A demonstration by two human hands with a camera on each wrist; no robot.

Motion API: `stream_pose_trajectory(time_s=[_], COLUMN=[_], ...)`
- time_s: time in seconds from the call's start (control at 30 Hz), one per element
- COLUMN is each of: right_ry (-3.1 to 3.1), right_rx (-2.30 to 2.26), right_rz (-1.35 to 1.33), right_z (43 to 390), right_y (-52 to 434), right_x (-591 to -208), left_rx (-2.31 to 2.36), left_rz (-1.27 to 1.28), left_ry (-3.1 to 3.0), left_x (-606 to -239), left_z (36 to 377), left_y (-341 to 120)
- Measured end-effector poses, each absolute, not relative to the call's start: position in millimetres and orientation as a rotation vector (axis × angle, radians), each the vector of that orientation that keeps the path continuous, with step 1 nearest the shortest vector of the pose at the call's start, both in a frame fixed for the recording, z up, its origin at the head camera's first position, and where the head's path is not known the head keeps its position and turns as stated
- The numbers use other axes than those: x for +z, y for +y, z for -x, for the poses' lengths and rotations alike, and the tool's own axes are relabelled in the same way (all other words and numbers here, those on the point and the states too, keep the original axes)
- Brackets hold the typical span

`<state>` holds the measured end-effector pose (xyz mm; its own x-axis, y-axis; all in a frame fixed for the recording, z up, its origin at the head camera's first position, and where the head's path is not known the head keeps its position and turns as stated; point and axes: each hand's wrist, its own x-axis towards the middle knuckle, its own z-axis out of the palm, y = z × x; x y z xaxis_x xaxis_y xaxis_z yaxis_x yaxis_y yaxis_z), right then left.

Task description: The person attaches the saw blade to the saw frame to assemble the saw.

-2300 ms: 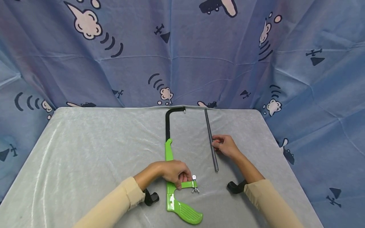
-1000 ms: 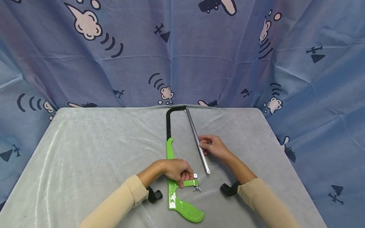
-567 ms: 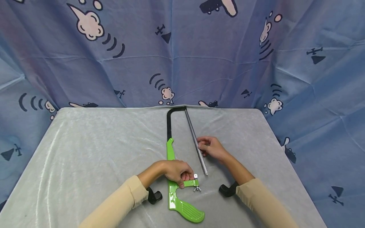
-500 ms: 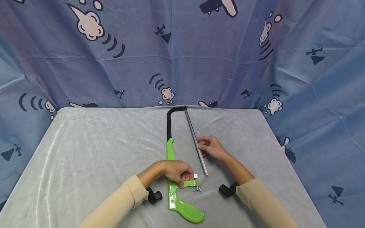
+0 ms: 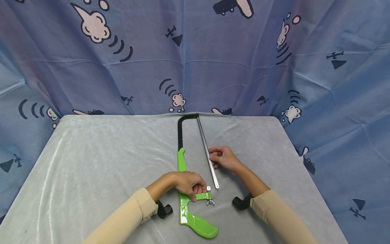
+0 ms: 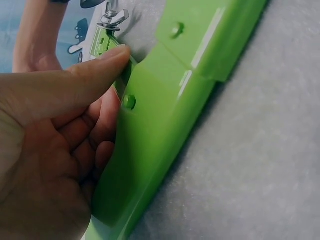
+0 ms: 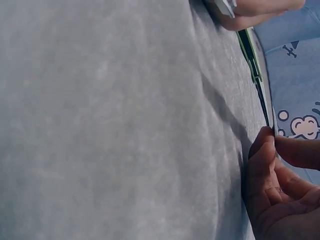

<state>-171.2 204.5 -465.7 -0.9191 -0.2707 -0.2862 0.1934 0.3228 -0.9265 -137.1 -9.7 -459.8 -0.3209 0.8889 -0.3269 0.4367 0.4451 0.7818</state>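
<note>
A hacksaw frame [image 5: 181, 161], black at its far bend and green toward the handle [image 5: 202, 227], lies on the cloth. My left hand [image 5: 188, 183] grips its short green arm, thumb pressed against it in the left wrist view; a wing nut [image 6: 114, 20] sits at that arm's end. Between thumb and fingers, my right hand [image 5: 224, 158] pinches a hacksaw blade [image 5: 203, 135] at about mid-length. The blade's far end meets the tip of the black bend. Its near end, with a hole in it, is just above and right of the metal post [image 5: 208, 188] on the green arm.
Pale grey cloth [image 5: 106, 169] covers the table. A blue patterned curtain [image 5: 137, 78] hangs behind it and along both sides. Black wrist mounts [image 5: 164, 210] show under the sleeves.
The right hand has brought the blade leftward from the open cloth to the frame. Its far end now meets the black tip, and its near end has swung toward the post. The left hand stays put.
</note>
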Motion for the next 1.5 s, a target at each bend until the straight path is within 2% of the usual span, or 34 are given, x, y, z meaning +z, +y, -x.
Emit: stream_pose_trajectory(time_s=[1.5], right_ry=[2.19], right_rx=[-1.63], right_rz=[0.123], right_z=[168.8], right_y=[189.5], right_x=[-469.4], left_rx=[0.738], left_rz=[-1.135], left_ry=[1.931], left_x=[-459.4], left_z=[138.4], left_y=[-9.8])
